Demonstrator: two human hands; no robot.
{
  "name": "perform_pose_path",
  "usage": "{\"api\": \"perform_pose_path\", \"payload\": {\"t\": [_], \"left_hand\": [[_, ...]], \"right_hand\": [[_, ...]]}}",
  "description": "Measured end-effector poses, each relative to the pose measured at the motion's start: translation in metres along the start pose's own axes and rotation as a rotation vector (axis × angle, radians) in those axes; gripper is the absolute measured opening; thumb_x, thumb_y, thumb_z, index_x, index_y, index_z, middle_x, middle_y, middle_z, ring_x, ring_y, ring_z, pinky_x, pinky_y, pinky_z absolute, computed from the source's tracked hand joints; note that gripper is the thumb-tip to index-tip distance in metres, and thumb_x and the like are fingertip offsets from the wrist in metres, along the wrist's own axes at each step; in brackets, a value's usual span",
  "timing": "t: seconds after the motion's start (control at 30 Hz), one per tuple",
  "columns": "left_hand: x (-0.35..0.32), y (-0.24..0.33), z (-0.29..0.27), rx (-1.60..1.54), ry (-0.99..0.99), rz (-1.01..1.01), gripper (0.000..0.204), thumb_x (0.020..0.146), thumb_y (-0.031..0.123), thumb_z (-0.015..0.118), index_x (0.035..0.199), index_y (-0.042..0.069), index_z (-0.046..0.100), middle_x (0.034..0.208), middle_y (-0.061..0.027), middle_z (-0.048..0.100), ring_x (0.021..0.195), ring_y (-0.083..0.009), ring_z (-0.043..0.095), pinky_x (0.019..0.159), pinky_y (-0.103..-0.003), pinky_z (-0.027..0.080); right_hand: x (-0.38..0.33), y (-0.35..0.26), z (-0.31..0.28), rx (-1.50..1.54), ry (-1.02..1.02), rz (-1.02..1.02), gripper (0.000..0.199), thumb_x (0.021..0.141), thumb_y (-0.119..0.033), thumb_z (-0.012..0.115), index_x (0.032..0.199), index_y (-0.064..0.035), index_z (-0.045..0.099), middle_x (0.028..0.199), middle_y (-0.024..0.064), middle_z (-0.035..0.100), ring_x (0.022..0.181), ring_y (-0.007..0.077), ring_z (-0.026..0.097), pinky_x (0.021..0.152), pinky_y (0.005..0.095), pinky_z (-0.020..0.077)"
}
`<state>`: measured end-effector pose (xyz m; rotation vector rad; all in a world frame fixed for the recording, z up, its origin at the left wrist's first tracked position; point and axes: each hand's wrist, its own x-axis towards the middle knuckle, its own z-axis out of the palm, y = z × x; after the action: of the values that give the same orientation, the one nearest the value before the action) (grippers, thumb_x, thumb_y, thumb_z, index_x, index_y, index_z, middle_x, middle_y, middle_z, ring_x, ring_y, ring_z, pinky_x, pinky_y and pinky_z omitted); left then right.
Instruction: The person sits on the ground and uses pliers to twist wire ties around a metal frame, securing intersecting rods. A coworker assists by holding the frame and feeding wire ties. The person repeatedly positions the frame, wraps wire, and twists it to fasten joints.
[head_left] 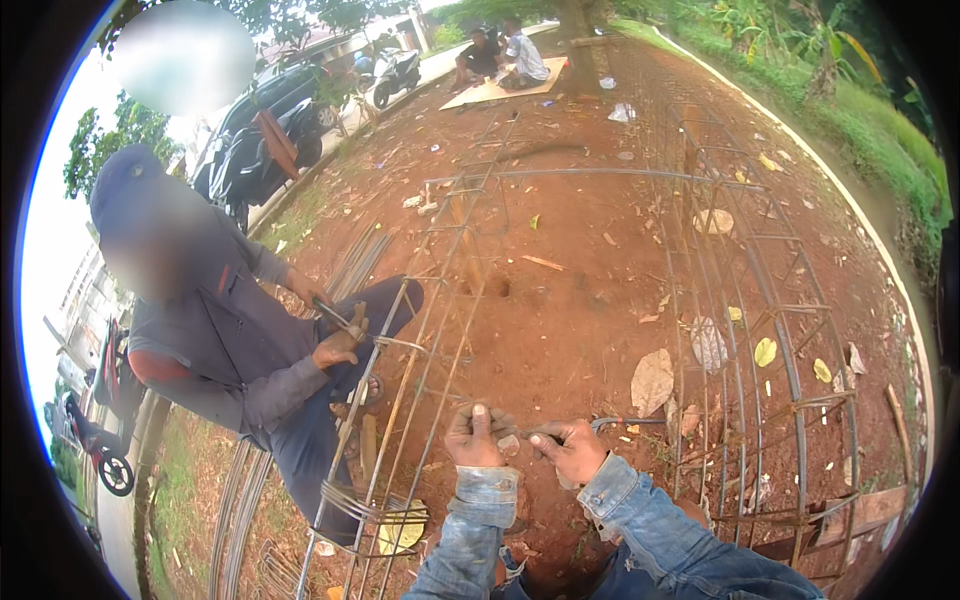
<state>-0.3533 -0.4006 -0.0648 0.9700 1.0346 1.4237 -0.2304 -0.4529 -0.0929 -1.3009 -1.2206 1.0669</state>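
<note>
Near the lower middle, my left hand (478, 436) is closed, thumb up, its fingers pinched on what looks like thin tie wire (522, 432). My right hand (572, 450) is closed just beside it, thumb and fingertips on the same wire. A slim dark metal rod (635, 421) with a bent end sticks out to the right behind my right hand; I cannot tell whether that hand grips it. Left of my hands stands a long rebar cage (405, 375) with thin square ties. Another rebar cage (775, 310) runs along my right side.
A co-worker (225, 310) sits close on the left, holding a dark-handled tool (335, 314) over the left cage. Loose steel bars (235, 510) lie below. Dry leaves (653, 382) litter the red soil. Two people sit on a mat (505, 88) far ahead, near parked motorcycles (398, 75).
</note>
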Motion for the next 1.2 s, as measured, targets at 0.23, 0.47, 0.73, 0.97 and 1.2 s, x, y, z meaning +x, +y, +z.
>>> {"api": "perform_pose_path", "payload": {"t": [0.23,0.47,0.73,0.97,1.2], "left_hand": [[0.008,-0.014,-0.006,0.068,0.071,0.016,0.017,0.090,0.015,0.053,0.086,-0.001,0.055,0.066,-0.0067,0.058,0.055,-0.0108,0.055,0.046,-0.024,0.044],[0.018,-0.007,-0.010,0.066,0.008,-0.020,0.016,0.088,0.015,0.056,0.087,-0.001,0.057,0.063,-0.0048,0.057,0.051,-0.0098,0.052,0.044,-0.023,0.042],[0.026,-0.025,-0.017,0.036,0.079,0.011,0.015,0.087,0.011,0.056,0.082,-0.003,0.058,0.058,-0.0048,0.056,0.048,-0.0075,0.050,0.042,-0.023,0.038],[0.056,-0.062,0.002,0.113,0.066,0.122,0.016,0.087,0.014,0.056,0.084,-0.001,0.059,0.068,-0.0053,0.060,0.056,-0.0095,0.052,0.050,-0.024,0.042],[0.053,-0.053,0.006,-0.141,0.232,-0.038,0.016,0.087,0.012,0.055,0.088,-0.004,0.058,0.070,-0.0060,0.059,0.062,-0.0104,0.053,0.054,-0.024,0.043]], "right_hand": [[0.001,0.006,0.013,-0.032,-0.174,0.000,0.024,0.090,-0.018,0.053,0.099,0.0007,0.064,0.071,0.0079,0.064,0.054,0.0120,0.052,0.052,0.0267,0.0423],[0.007,0.025,-0.001,0.735,-0.330,0.482,0.027,0.089,-0.020,0.056,0.100,0.0033,0.061,0.070,0.0080,0.061,0.050,0.0086,0.045,0.044,0.0207,0.0319],[0.025,0.038,0.014,0.114,-0.190,0.324,0.020,0.087,-0.013,0.057,0.096,0.0037,0.063,0.071,0.0049,0.062,0.058,0.0093,0.052,0.050,0.0235,0.0405],[0.065,0.046,0.006,0.174,-0.103,0.319,0.020,0.086,-0.013,0.058,0.097,0.0028,0.063,0.080,0.0064,0.063,0.068,0.0116,0.056,0.061,0.0269,0.0452],[0.072,0.029,0.035,-0.037,0.095,0.223,0.022,0.085,-0.013,0.059,0.100,0.0020,0.063,0.077,0.0068,0.063,0.067,0.0116,0.056,0.060,0.0266,0.0442]]}}
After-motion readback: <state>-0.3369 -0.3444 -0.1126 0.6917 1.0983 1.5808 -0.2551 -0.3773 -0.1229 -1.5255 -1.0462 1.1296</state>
